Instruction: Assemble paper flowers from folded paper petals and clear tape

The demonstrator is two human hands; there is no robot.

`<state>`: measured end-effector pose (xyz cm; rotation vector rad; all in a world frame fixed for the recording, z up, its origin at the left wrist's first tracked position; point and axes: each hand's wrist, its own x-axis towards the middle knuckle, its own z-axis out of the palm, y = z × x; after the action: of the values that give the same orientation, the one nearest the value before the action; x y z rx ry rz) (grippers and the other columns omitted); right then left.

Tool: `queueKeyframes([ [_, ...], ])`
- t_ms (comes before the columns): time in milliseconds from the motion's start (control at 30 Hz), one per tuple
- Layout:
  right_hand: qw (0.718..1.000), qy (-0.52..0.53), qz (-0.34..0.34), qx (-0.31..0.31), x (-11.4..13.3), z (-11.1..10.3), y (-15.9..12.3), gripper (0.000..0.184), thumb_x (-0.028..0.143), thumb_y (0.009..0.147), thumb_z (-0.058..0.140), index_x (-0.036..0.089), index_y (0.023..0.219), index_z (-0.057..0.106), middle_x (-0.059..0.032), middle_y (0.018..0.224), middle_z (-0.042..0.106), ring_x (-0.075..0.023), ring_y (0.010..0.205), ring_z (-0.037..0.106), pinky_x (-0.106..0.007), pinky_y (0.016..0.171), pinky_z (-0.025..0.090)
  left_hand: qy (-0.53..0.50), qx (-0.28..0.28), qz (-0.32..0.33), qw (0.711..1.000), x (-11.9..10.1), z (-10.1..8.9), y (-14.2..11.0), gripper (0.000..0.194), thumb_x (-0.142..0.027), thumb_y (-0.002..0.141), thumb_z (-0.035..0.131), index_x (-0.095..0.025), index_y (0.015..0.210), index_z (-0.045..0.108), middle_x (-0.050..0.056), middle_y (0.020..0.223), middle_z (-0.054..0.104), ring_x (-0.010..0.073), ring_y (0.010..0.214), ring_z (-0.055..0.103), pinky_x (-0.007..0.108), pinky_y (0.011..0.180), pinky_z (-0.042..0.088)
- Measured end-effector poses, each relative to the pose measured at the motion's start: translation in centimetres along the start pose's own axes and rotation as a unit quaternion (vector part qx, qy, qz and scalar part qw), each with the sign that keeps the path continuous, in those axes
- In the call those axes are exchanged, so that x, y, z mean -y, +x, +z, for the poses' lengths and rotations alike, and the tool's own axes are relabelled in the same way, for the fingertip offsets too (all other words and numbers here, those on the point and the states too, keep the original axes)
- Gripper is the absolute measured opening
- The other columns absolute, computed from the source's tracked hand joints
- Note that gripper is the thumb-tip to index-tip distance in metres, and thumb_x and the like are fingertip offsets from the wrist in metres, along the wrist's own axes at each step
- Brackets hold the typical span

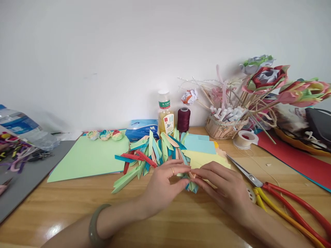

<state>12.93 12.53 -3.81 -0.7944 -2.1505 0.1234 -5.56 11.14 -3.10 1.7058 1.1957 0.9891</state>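
Observation:
Both hands meet over the table, pinching a small peach paper piece [191, 175] between their fingertips. My left hand [165, 179], with a ring, closes on its left side. My right hand [224, 186] grips the piece from the right. Just below the fingers shows a small clump of light green and blue folded paper [191, 187], partly hidden; whether it joins the peach piece I cannot tell. Behind my left hand lies a heap of folded paper strips [151, 150] in green, red, blue and peach. Yellow paper sheets [207, 157] lie behind my right hand.
Red-handled scissors [258, 181] and a yellow-handled tool [279, 206] lie at right. Farther back stand a bottle [166, 117], a maroon thread spool [183, 119] and a basket [224, 127] with paper flowers. Three paper rosettes [104, 135] rest on green sheets [90, 158] at left.

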Motion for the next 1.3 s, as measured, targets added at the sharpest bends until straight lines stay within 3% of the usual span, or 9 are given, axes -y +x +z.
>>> queueKeyframes([
  [100,0.999,0.024,0.027,0.000,0.3,-0.1,0.2,0.004,0.017,0.083,0.059,0.020,0.083,0.062,-0.0029,0.071,0.064,-0.0132,0.062,0.060,-0.023,0.056,0.046,-0.020,-0.014,0.043,0.999,0.1,0.0,0.2,0.014,-0.018,0.074,0.064,-0.018,0.086,0.071,0.007,0.094,0.071,0.0212,0.103,0.058,0.036,0.096,0.040],
  [200,0.987,0.125,0.096,0.040,0.6,-0.3,0.8,0.007,0.017,0.085,0.056,0.019,0.079,0.059,-0.0028,0.074,0.062,-0.0136,0.066,0.059,-0.023,0.059,0.047,-0.074,-0.003,-0.021,0.997,0.0,-0.1,0.3,0.008,-0.021,0.072,0.065,-0.017,0.077,0.068,0.006,0.084,0.069,0.0199,0.085,0.061,0.034,0.081,0.046],
  [300,0.950,0.224,0.193,0.099,0.8,-0.4,1.4,0.007,0.023,0.085,0.055,0.020,0.079,0.057,-0.0012,0.074,0.063,-0.0139,0.068,0.059,-0.024,0.062,0.048,-0.124,0.012,-0.084,0.989,-0.1,-0.3,0.5,0.009,-0.025,0.069,0.066,-0.016,0.069,0.064,0.006,0.078,0.066,0.0184,0.077,0.059,0.030,0.071,0.046],
  [433,0.905,0.290,0.284,0.129,0.8,-0.4,1.7,0.013,0.031,0.082,0.057,0.020,0.074,0.057,0.0004,0.070,0.060,-0.0139,0.067,0.056,-0.024,0.062,0.047,-0.146,0.037,-0.107,0.983,-0.1,-0.5,0.9,0.012,-0.026,0.068,0.065,-0.015,0.067,0.061,0.003,0.073,0.062,0.0156,0.071,0.055,0.027,0.066,0.042],
  [633,0.878,0.318,0.333,0.131,0.8,0.0,1.7,0.019,0.032,0.079,0.059,0.020,0.066,0.051,0.0027,0.063,0.052,-0.0119,0.059,0.049,-0.022,0.054,0.040,-0.169,0.042,-0.131,0.976,-0.6,-0.5,1.2,0.011,-0.020,0.063,0.065,-0.016,0.067,0.057,0.001,0.070,0.059,0.0133,0.067,0.053,0.026,0.064,0.040],
  [867,0.856,0.362,0.335,0.156,0.6,0.0,1.6,0.015,0.033,0.079,0.058,0.019,0.075,0.057,0.0009,0.069,0.057,-0.0128,0.064,0.052,-0.023,0.058,0.042,-0.177,0.037,-0.164,0.970,-1.3,-0.4,1.0,0.014,-0.021,0.063,0.065,-0.015,0.063,0.052,-0.001,0.064,0.053,0.0097,0.058,0.047,0.024,0.057,0.039],
  [1033,0.884,0.320,0.307,0.149,0.7,0.1,1.5,0.015,0.030,0.081,0.056,0.019,0.071,0.054,0.0006,0.068,0.057,-0.0132,0.065,0.054,-0.024,0.061,0.045,-0.167,0.039,-0.159,0.972,-1.1,-0.3,1.0,0.015,-0.022,0.067,0.064,-0.016,0.065,0.050,-0.002,0.063,0.052,0.0088,0.058,0.048,0.023,0.057,0.040],
  [1300,0.948,0.202,0.210,0.127,1.1,0.0,0.9,0.013,0.024,0.086,0.050,0.020,0.074,0.054,0.0005,0.065,0.060,-0.0130,0.060,0.055,-0.023,0.055,0.044,-0.153,0.040,-0.149,0.976,-1.1,-0.4,0.6,0.017,-0.023,0.070,0.063,-0.017,0.066,0.048,-0.003,0.064,0.051,0.0090,0.060,0.049,0.022,0.055,0.039],
])
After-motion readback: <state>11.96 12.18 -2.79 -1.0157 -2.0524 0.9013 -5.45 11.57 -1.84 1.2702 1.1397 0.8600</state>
